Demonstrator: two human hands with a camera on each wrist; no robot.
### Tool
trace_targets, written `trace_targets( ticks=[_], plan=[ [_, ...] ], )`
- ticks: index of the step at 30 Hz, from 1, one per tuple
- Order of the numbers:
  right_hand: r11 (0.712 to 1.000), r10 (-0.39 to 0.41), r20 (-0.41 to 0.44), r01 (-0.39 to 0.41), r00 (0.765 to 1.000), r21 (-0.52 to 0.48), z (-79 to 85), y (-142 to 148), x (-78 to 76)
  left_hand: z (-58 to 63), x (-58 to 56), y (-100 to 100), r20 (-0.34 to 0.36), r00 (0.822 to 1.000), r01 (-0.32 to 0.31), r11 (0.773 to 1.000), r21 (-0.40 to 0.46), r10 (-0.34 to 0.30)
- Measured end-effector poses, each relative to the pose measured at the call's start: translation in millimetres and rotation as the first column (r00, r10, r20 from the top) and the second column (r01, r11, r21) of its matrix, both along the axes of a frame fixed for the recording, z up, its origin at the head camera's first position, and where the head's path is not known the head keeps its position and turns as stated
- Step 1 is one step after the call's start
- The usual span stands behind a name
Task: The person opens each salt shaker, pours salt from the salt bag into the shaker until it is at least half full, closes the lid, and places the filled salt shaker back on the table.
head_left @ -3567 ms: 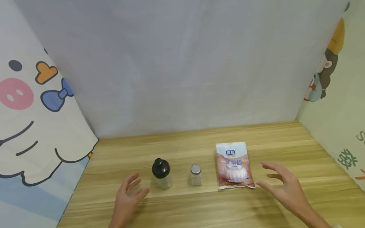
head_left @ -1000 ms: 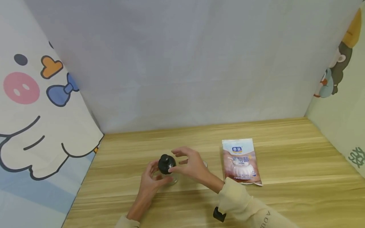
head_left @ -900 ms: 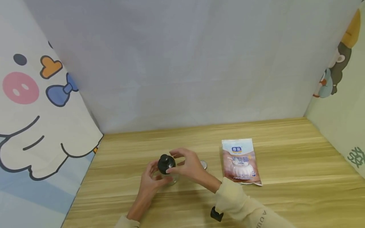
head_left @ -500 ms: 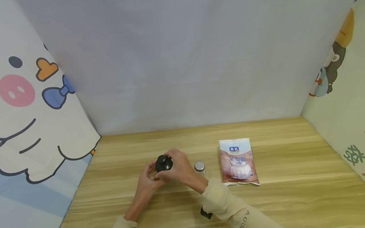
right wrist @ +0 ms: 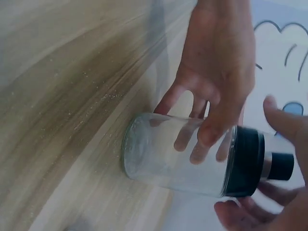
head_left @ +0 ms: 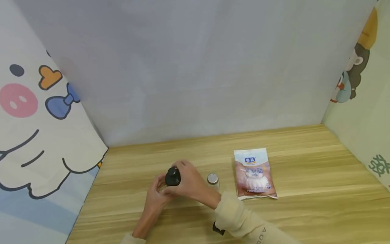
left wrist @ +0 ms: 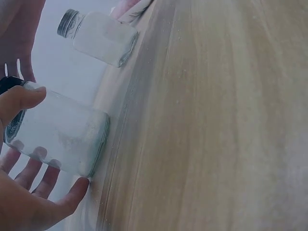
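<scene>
A clear glass jar [right wrist: 168, 149] with a black spouted lid [head_left: 172, 176] stands upright between my hands, at or very near the tabletop. My left hand [head_left: 156, 195] grips the jar's body, its thumb on one side and fingers around the other. My right hand [head_left: 190, 184] holds the lid from above, fingers curled about it; it hides part of the lid in the head view. Just right of the hands is a small glass shaker [left wrist: 101, 38] with a silver metal cap [head_left: 213, 178]. In the head view my right forearm partly covers this shaker.
A sealed-looking bag of salt [head_left: 255, 174] lies flat on the wooden table [head_left: 304, 162], right of the shaker. Pale specks dot the wood in the wrist views. A grey backdrop [head_left: 195, 74] and printed side cloths [head_left: 24, 135] enclose the table.
Both hands have come from apart onto the jar. The right hand has closed in around the lid over the last second, and the lid's spout appears turned. Shaker and bag have stayed put.
</scene>
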State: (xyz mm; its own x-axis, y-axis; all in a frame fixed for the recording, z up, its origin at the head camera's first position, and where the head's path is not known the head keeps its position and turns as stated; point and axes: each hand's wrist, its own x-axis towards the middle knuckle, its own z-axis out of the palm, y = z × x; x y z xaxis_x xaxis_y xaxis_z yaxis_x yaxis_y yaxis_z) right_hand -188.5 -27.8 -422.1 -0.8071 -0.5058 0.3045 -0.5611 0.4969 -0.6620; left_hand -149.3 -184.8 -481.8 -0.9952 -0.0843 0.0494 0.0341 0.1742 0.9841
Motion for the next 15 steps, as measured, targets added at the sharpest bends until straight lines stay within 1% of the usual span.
trace_targets(
  ticks=[3, 5, 6, 8, 10, 13, 15],
  plan=[
    [0.993, -0.104, -0.055, 0.107, 0.993, 0.051, 0.0, -6, 7.6, -2.2, 1.0, -1, 0.016, 1.0, 0.004, 1.0, 0.008, -0.004],
    [0.987, -0.138, -0.077, 0.143, 0.987, 0.067, 1.4, -6, 9.8, -3.2, 0.7, 1, 0.018, 1.0, 0.009, 1.0, 0.019, -0.009],
    [0.986, -0.141, -0.09, 0.147, 0.986, 0.076, 2.1, -6, 10.0, -3.4, 0.5, 1, 0.019, 1.0, 0.011, 1.0, 0.021, -0.012],
    [0.988, -0.123, -0.085, 0.13, 0.989, 0.08, 4.6, -6, 8.3, -3.4, -0.1, 2, 0.02, 1.0, 0.011, 1.0, 0.021, -0.011],
    [0.995, -0.077, -0.058, 0.08, 0.995, 0.067, 7.5, -5, 4.3, -2.9, -0.6, 2, 0.021, 1.0, 0.008, 1.0, 0.015, -0.008],
    [0.999, -0.001, 0.01, 0.001, 1.0, 0.053, 11.1, -4, -2.1, -2.0, -1.0, 1, 0.024, 1.0, 0.0, 1.0, 0.011, 0.0],
    [0.998, 0.02, 0.047, -0.022, 0.999, 0.056, 11.7, -4, -3.0, -1.7, -0.4, 0, 0.023, 1.0, -0.005, 1.0, 0.01, 0.005]
  ],
)
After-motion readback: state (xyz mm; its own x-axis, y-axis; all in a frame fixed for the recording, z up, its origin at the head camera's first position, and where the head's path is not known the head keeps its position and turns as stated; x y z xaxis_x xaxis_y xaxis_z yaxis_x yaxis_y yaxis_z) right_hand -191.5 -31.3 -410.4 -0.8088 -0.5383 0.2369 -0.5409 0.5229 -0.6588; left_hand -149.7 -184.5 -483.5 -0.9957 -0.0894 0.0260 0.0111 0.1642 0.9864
